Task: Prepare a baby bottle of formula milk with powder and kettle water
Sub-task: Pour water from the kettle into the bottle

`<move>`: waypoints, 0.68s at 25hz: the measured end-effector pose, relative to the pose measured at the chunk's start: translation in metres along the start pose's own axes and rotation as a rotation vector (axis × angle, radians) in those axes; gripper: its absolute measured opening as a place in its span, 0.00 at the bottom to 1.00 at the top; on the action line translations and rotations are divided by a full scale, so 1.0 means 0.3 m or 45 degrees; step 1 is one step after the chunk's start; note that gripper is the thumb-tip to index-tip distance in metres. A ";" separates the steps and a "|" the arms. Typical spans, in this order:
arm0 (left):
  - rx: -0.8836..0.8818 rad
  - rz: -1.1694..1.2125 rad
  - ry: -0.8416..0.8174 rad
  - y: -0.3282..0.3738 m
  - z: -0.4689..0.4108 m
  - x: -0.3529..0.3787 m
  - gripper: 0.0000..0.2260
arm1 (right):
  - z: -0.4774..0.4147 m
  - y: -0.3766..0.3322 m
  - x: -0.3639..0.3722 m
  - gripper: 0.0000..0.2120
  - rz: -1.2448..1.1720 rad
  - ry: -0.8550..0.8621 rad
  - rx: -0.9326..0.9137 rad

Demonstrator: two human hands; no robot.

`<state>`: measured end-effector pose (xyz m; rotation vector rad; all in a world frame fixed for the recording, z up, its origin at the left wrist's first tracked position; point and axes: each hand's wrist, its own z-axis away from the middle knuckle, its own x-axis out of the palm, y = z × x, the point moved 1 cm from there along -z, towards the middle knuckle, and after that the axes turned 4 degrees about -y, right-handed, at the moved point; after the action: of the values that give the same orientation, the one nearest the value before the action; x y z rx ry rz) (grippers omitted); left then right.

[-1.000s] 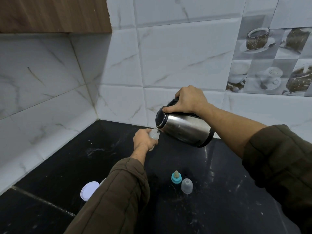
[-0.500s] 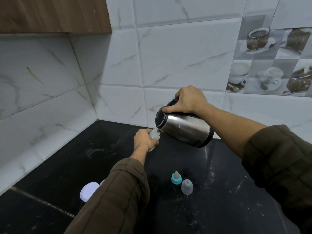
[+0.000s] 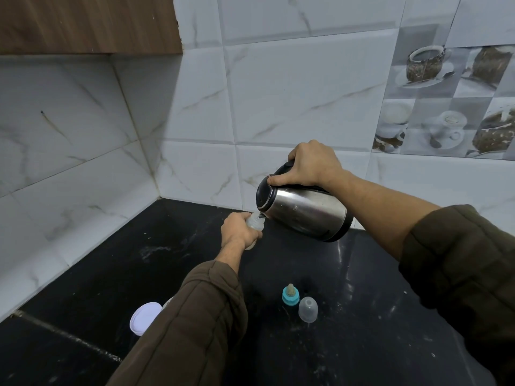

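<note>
Bottle [image 3: 255, 224] was gripped in my left hand [image 3: 238, 231], kettle [image 3: 302, 213] tilted with spout at its mouth, right hand [image 3: 312, 165] clamped on kettle's handle.

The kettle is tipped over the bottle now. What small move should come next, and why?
Likely ease the kettle back toward upright with the right hand, slowly. Its spout sits right at the narrow mouth of the bottle, and the left hand gripping the bottle hides the water level, so overfilling is a risk.
</note>
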<state>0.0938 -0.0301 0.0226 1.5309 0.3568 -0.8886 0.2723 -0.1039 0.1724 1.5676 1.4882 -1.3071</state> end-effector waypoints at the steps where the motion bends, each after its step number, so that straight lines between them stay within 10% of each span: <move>1: 0.002 -0.009 -0.001 0.002 -0.001 0.001 0.25 | -0.001 0.001 0.000 0.35 0.000 0.003 0.001; 17: -0.001 -0.017 -0.008 0.007 -0.009 0.008 0.25 | 0.001 0.005 0.000 0.35 0.019 0.000 0.002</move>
<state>0.0976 -0.0287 0.0221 1.5263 0.3629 -0.9030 0.2737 -0.1044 0.1720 1.5766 1.4730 -1.3004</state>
